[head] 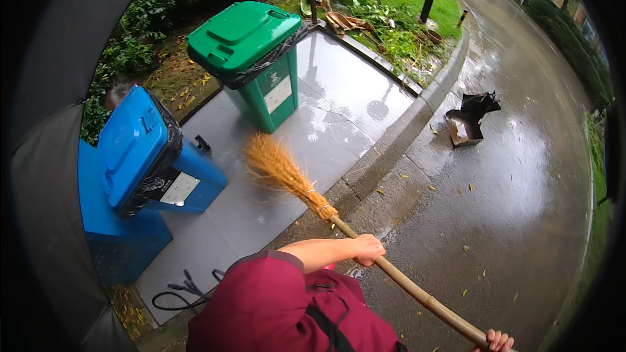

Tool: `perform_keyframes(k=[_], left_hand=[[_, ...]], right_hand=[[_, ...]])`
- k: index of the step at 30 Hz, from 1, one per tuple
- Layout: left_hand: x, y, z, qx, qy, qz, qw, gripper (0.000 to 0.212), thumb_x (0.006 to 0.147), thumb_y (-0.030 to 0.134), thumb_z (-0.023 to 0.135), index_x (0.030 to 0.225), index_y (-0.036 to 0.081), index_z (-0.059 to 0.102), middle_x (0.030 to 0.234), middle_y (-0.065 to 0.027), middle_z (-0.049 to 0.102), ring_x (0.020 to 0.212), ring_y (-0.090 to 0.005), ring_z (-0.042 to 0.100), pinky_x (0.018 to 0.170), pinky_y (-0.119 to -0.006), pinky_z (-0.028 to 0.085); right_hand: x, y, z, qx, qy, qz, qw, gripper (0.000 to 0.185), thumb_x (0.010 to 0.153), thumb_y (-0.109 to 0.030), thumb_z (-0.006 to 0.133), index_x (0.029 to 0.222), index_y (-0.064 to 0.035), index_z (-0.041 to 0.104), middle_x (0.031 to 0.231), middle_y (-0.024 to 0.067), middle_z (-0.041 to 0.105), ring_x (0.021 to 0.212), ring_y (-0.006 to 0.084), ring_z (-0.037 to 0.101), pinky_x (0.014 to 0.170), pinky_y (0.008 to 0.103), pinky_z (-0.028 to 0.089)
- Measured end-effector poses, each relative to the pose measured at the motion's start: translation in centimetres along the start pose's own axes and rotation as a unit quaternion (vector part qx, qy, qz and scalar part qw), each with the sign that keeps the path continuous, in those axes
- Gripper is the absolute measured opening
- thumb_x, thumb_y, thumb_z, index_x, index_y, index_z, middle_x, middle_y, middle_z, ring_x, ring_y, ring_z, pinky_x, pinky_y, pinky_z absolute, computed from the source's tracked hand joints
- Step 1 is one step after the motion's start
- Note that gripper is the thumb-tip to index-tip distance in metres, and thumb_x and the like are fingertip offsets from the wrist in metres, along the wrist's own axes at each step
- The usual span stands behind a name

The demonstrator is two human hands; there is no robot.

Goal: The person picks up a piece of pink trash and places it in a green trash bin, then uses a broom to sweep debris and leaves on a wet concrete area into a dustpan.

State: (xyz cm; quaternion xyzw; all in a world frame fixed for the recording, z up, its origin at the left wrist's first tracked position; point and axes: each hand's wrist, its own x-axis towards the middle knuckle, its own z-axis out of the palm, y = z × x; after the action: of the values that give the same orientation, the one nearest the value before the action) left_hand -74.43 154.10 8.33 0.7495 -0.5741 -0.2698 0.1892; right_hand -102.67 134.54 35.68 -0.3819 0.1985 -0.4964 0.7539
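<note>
My left hand [369,250] grips the bamboo handle [411,287] of a straw broom, partway along it. Lower right, my right hand [496,341] is closed around the handle near the picture's bottom edge, which cuts off the end. The broom's tan bristles [276,161] fan out over wet grey paving slabs [337,151], blurred at their tips. Just beyond them stands a green wheeled bin [269,78] with its lid down and a black liner around the rim. To the left is a blue wheeled bin [161,156], also lidded and lined.
A blue box-like container [122,244] stands behind the blue bin. Black cable [183,296] lies on the slabs. A stone kerb [364,176] borders the wet road, where an open cardboard box [464,132] sits against black plastic [479,105]. Plant debris [381,34] covers the grass edge.
</note>
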Motion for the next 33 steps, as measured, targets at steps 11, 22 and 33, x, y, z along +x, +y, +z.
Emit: perform_keyframes(k=[11,22,33], left_hand=[[6.1,9.3,-3.2,0.03,0.086,0.116,0.989,0.012,0.054,0.015,0.061,0.065,0.01,0.059,0.068,-0.0085,0.062,0.069,-0.0268,0.062,0.059,-0.039,0.05],[4.9,-2.8,-0.2,0.057,-0.125,0.069,0.988,0.01,0.059,0.014,0.059,0.068,0.012,0.061,0.071,-0.01,0.062,0.07,-0.0309,0.061,0.059,-0.043,0.049],[21.0,10.3,-6.1,0.082,0.032,0.209,0.974,0.007,0.055,0.016,0.061,0.061,0.013,0.061,0.064,-0.0071,0.062,0.065,-0.0273,0.063,0.055,-0.04,0.05]], right_hand=[[-1.9,-6.6,-4.0,-0.036,0.0,-0.164,0.986,0.016,0.078,-0.017,0.05,0.065,-0.0138,0.041,0.058,-0.003,0.035,0.047,0.01,0.034,0.051,0.0267,0.031],[-4.3,1.8,-0.9,-0.104,0.116,-0.057,0.986,0.015,0.073,-0.013,0.049,0.06,-0.0117,0.042,0.054,-0.0013,0.039,0.051,0.0142,0.04,0.06,0.0353,0.04],[7.1,-8.2,-9.5,0.031,0.004,-0.267,0.963,0.016,0.073,-0.011,0.045,0.059,-0.0133,0.038,0.05,-0.0037,0.031,0.047,0.0096,0.031,0.05,0.027,0.03]])
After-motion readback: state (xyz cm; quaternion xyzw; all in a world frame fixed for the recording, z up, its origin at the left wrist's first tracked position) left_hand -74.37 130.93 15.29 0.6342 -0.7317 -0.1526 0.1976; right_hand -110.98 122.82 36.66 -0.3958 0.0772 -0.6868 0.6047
